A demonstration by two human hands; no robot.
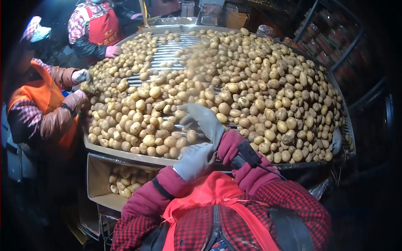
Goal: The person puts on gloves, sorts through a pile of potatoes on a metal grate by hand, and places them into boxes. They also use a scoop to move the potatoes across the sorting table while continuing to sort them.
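My left hand (pixel 194 161), in a pale grey work glove, is at the front edge of the sorting table, against my right wrist. Its fingers look closed near the right glove's cuff, but what they hold is hidden. My right hand (pixel 204 119), gloved the same way, reaches over the potatoes (pixel 268 96) with its fingers stretched out to the left and holds nothing. A black device (pixel 248 154) is strapped on my right forearm. Several loose potatoes lie just left of both hands. A potato stream is blurred by motion at the table's middle.
Metal rollers (pixel 173 50) show between the potatoes. A cardboard box (pixel 100 184) with potatoes stands below the table's front left edge. A person in an orange vest (pixel 46 92) works at the left; another in a red apron (pixel 102 27) is at the back left. Stacked red sacks (pixel 331 37) fill the back right.
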